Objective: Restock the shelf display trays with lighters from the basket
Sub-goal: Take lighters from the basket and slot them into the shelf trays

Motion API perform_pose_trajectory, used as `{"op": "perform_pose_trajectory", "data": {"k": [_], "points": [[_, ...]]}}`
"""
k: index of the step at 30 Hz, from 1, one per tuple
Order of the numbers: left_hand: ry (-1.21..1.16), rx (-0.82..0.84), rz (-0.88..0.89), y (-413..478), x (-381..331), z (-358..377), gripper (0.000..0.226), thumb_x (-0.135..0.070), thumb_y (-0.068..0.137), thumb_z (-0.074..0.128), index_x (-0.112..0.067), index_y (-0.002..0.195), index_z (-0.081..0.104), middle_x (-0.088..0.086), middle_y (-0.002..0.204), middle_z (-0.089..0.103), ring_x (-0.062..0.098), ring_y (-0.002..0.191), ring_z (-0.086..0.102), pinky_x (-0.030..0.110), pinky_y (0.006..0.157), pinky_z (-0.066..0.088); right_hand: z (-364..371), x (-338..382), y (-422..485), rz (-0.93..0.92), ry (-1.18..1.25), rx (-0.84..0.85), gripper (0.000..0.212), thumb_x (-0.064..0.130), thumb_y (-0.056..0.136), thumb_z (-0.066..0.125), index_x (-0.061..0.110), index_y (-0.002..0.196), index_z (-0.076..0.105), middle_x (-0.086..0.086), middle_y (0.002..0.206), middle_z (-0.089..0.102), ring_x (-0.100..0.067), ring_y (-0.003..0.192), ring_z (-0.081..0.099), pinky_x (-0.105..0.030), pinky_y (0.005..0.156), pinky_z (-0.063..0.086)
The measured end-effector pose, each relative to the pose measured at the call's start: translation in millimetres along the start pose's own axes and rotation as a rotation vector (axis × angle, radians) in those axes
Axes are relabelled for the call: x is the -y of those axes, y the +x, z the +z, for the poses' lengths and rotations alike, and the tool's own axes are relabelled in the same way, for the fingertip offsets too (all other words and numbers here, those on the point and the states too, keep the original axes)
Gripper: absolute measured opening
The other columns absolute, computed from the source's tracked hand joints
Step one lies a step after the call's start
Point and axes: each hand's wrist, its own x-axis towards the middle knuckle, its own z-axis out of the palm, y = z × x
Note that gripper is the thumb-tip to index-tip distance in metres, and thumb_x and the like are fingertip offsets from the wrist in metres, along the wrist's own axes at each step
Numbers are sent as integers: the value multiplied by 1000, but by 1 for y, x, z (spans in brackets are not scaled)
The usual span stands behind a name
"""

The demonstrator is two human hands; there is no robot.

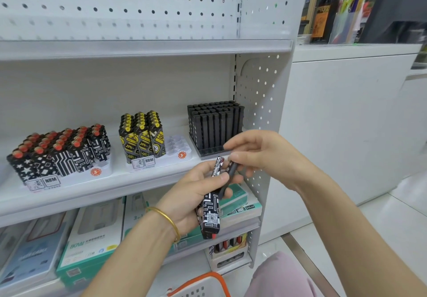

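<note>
My left hand grips a bunch of black-and-white patterned lighters, held in front of the shelf edge. My right hand pinches the top of one slim dark lighter sticking out of that bunch. On the middle shelf stand three display trays: a left tray full of black-and-white lighters with red caps, a middle tray with yellow-and-black lighters on its left and bare slots on its right, and a right tray packed with plain black lighters. The white basket with an orange rim shows at the bottom edge.
The white shelf board above juts out over the trays. Boxed goods fill the lower shelf. A perforated side panel closes the shelf on the right, with a white counter beyond it.
</note>
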Motion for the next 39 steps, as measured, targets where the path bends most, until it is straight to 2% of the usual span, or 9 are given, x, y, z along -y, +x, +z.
{"op": "perform_pose_trajectory", "data": {"k": [5,9,15,20,29,32,35,37,39], "points": [[-30,-1,-55,0,-3,0,23,-7,89,51,-8,111,58,17,90,65,12,53,58,14,35,41,-5,1,1,-75,92,-3,31,-9,84,59,13,105,62,-8,89,70,-13,72,63,-21,62,51],[-37,4,-73,0,-3,-2,40,-16,74,59,-11,113,54,10,78,64,10,50,54,14,32,35,-5,1,-1,-109,111,-48,33,-10,84,58,13,107,61,-9,95,71,-14,76,64,-25,70,55],[-31,-58,-23,3,-1,0,30,-12,70,63,-15,98,55,8,72,61,9,48,51,14,34,35,-2,-1,-3,-26,-41,-131,21,0,89,57,15,100,65,-7,89,63,-7,66,60,-17,55,48],[-28,-111,5,5,1,0,21,-1,81,59,-15,96,56,7,69,62,9,48,51,15,34,38,-4,-4,-4,10,141,-132,19,-1,92,52,9,101,66,-5,75,65,-6,61,62,-18,55,50],[-139,-48,-59,4,-2,3,36,-15,70,62,-15,106,55,7,71,66,8,50,50,12,33,33,-4,-13,3,11,489,0,24,-6,85,57,8,103,64,-8,74,63,-12,60,59,-19,49,46],[-149,-77,-79,7,-3,3,26,-16,74,61,-14,99,57,8,70,67,8,48,50,11,34,32,-4,-7,10,-115,372,-246,25,-6,85,59,12,100,67,-3,69,63,-10,57,57,-19,50,47],[-129,-96,-101,8,-1,1,17,-13,85,57,-12,102,60,8,69,66,8,47,49,12,34,33,-10,3,21,-247,12,-618,25,1,83,62,22,96,68,8,72,60,-8,65,57,-25,57,50],[-116,-97,-107,8,1,0,16,-10,89,54,-11,104,61,7,70,63,8,47,49,12,33,33,-9,6,30,-314,-191,-732,25,6,83,63,23,101,69,18,74,58,-8,73,58,-32,70,54],[-107,-92,-107,9,2,0,16,-7,90,53,-11,104,61,7,70,61,8,47,48,12,33,34,-5,4,39,-342,-372,-750,25,9,84,63,20,106,68,12,82,63,-14,81,60,-36,81,52]]}}
